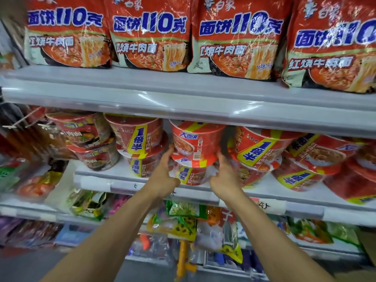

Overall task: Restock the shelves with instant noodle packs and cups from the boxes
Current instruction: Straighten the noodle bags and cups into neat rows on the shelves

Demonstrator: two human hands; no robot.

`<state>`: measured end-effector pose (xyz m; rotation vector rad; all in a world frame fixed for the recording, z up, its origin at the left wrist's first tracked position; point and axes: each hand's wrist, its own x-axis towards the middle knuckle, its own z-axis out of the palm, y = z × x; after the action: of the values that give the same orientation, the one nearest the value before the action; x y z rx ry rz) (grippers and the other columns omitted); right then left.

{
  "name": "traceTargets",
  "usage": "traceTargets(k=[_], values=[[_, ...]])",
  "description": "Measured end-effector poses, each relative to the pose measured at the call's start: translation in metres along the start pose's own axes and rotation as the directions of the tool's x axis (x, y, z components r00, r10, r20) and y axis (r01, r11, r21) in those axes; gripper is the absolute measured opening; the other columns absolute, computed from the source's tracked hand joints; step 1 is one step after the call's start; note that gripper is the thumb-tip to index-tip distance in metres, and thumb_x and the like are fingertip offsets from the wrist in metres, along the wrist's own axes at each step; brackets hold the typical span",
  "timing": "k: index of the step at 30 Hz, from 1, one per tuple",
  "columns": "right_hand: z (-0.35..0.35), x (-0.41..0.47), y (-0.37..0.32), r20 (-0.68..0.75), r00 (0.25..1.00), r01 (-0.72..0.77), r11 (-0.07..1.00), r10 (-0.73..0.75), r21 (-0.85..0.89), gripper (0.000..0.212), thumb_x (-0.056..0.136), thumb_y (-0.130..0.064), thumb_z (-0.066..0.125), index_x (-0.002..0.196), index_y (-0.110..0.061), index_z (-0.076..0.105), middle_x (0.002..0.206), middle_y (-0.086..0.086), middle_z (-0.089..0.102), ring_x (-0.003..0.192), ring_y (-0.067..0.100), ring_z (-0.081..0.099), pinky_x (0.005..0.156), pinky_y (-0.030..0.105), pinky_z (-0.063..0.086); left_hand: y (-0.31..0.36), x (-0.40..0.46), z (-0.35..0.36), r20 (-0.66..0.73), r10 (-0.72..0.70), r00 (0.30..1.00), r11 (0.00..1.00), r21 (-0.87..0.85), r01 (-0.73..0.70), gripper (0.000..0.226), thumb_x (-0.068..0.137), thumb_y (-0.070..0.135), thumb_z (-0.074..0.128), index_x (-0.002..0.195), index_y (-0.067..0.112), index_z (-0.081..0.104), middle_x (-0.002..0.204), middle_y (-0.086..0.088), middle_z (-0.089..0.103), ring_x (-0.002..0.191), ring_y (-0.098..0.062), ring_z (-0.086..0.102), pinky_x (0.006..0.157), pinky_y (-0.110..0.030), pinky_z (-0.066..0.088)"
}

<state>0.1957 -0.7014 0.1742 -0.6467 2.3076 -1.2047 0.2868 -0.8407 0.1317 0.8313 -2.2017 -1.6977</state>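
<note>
While steadying the top red noodle bowl (196, 140) on its stacked twin (190, 174), left hand (162, 176) and right hand (224, 176) pressing fingertips against its sides, mid-shelf, between neighbouring stacks.

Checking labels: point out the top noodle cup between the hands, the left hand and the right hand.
top noodle cup (195, 142), head view, side wall label.
left hand (162, 178), head view, back of hand.
right hand (224, 179), head view, back of hand.
</note>
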Motion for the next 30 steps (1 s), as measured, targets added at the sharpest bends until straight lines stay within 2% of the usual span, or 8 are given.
traceTargets(k=[4,7,11,15,19,22,26,30], values=[[-0.002,-0.006,-0.008,-0.116,0.991,0.059,0.998,-0.060,-0.017,0.079,0.089,-0.001,0.057,0.152,-0.022,0.013,0.154,0.000,0.025,0.142,0.019,0.025,0.113,0.035,0.025,0.008,-0.011,0.005,-0.159,0.139,0.977,0.989,0.079,-0.128,0.083,0.070,0.007,0.062,0.143,0.024,0.026,0.146,0.000,0.038,0.134,-0.016,0.038,0.104,-0.033,0.037],[-0.006,0.010,-0.018,-0.150,0.985,0.092,0.994,-0.083,0.057,0.077,0.089,-0.002,0.057,0.148,-0.027,0.016,0.150,0.001,0.036,0.138,0.023,0.035,0.114,0.046,0.030,0.026,-0.013,0.007,-0.261,0.259,0.930,0.964,0.131,-0.232,0.066,0.077,-0.004,0.063,0.129,0.023,0.033,0.132,0.001,0.046,0.121,-0.013,0.047,0.100,-0.030,0.042],[-0.009,0.029,-0.025,-0.098,0.994,0.067,0.991,-0.056,0.115,0.078,0.088,0.000,0.055,0.146,-0.032,0.014,0.147,0.005,0.041,0.135,0.027,0.040,0.108,0.054,0.036,0.042,-0.008,0.001,-0.194,0.262,0.945,0.963,0.114,-0.244,0.068,0.076,-0.011,0.061,0.125,0.025,0.031,0.126,0.004,0.050,0.115,-0.011,0.052,0.097,-0.033,0.047],[-0.001,0.019,-0.024,-0.146,0.985,0.112,0.982,-0.090,0.150,0.084,0.083,-0.003,0.063,0.145,-0.036,0.018,0.143,0.000,0.045,0.132,0.021,0.044,0.108,0.051,0.038,0.041,-0.003,-0.006,-0.169,0.256,0.952,0.966,0.084,-0.245,0.071,0.075,-0.013,0.060,0.130,0.020,0.029,0.111,0.011,0.053,0.112,-0.010,0.054,0.096,-0.041,0.049],[0.007,0.004,-0.014,-0.227,0.970,0.117,0.987,-0.091,0.106,0.082,0.082,-0.001,0.065,0.148,-0.021,0.022,0.136,0.001,0.044,0.126,0.016,0.043,0.108,0.035,0.038,0.037,-0.002,-0.009,-0.093,0.201,0.975,0.980,0.016,-0.200,0.082,0.079,-0.014,0.057,0.145,0.017,0.019,0.124,0.010,0.049,0.121,-0.010,0.046,0.106,-0.038,0.041],[0.002,0.013,-0.012,-0.273,0.961,0.070,0.989,-0.032,0.130,0.084,0.082,-0.002,0.066,0.149,-0.020,0.019,0.145,0.003,0.040,0.134,0.022,0.039,0.110,0.043,0.037,0.032,-0.005,-0.006,-0.207,0.174,0.963,0.985,0.035,-0.170,0.074,0.080,-0.009,0.061,0.141,0.016,0.027,0.136,-0.003,0.043,0.119,-0.017,0.049,0.103,-0.038,0.044],[-0.004,0.027,-0.023,-0.164,0.985,0.068,0.986,-0.043,0.150,0.081,0.085,-0.003,0.062,0.146,-0.033,0.017,0.142,0.003,0.047,0.132,0.024,0.043,0.108,0.050,0.037,0.036,-0.004,-0.004,-0.203,0.217,0.955,0.976,0.030,-0.215,0.065,0.078,-0.015,0.058,0.123,0.022,0.031,0.119,0.003,0.048,0.110,-0.016,0.053,0.091,-0.030,0.048],[0.004,0.015,-0.020,-0.209,0.975,0.111,0.984,-0.081,0.139,0.080,0.081,0.002,0.064,0.144,-0.028,0.025,0.132,0.000,0.051,0.124,0.016,0.048,0.106,0.041,0.041,0.038,0.005,-0.011,-0.122,0.265,0.957,0.963,0.076,-0.257,0.079,0.076,-0.016,0.055,0.140,0.018,0.024,0.123,0.012,0.051,0.121,-0.014,0.050,0.098,-0.037,0.047]])
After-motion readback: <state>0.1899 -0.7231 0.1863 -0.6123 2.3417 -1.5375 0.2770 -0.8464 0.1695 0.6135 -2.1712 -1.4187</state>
